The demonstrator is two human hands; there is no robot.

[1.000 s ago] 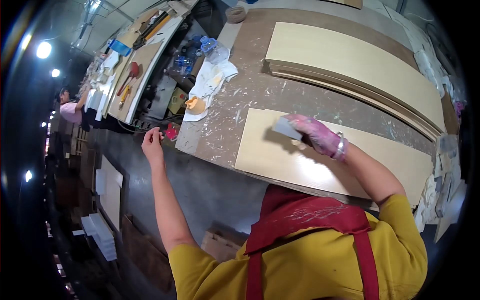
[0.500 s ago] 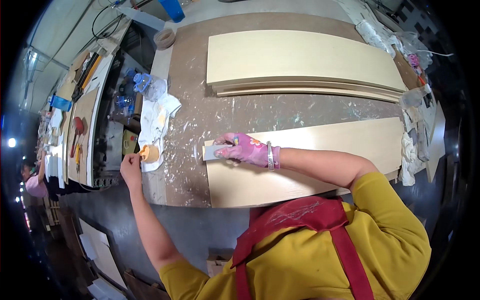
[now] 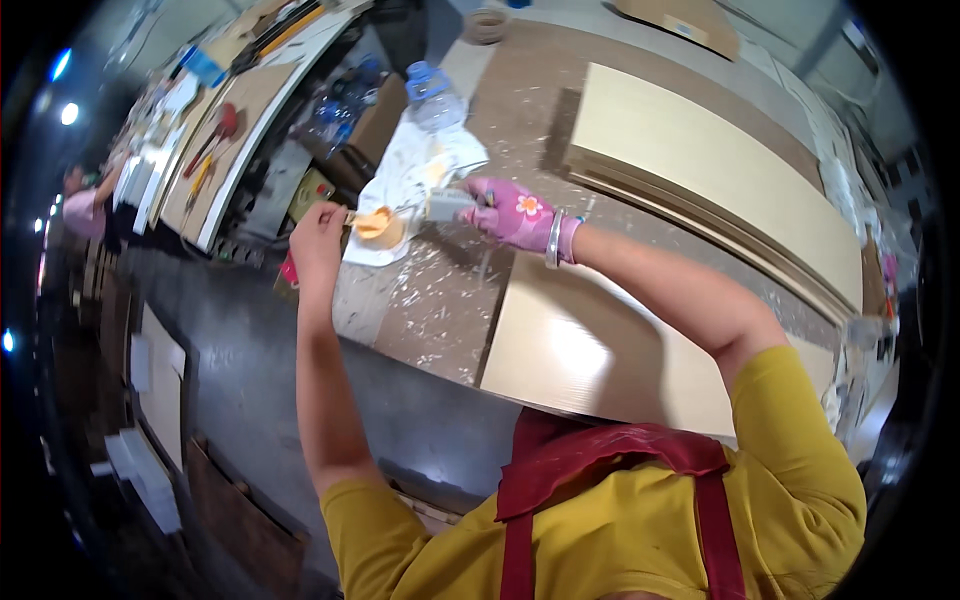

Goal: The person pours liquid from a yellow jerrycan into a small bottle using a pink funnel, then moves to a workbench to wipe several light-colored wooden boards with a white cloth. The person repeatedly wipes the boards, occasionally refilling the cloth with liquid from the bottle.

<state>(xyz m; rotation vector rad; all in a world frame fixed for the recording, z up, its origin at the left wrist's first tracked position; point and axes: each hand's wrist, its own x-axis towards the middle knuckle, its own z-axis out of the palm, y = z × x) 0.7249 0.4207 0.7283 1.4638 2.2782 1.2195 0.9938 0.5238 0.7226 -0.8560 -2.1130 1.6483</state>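
My left hand [image 3: 318, 235] is closed in a pinch on a thin stick whose far end reaches the orange paste in a small cup [image 3: 380, 236]. The cup stands on a stained white cloth [image 3: 440, 158] at the table's left edge. My right hand [image 3: 512, 212], in a pink flowered glove, is closed around a flat grey putty scraper [image 3: 446, 207]. The scraper is just right of the cup, above the table. Below my right forearm lies a pale board [image 3: 560, 330], its surface shining under the light.
A stack of pale boards [image 3: 720, 170] lies farther back on the paint-spotted table [image 3: 440, 300]. Beyond the cup stand a clear bottle with a blue cap [image 3: 435, 95] and a roll of tape [image 3: 487, 26]. Another person [image 3: 85, 212] is at a bench on the far left.
My right hand has lifted the scraper off the board and brought it left to the cup. The left hand stays at the cup. My view has turned leftward.
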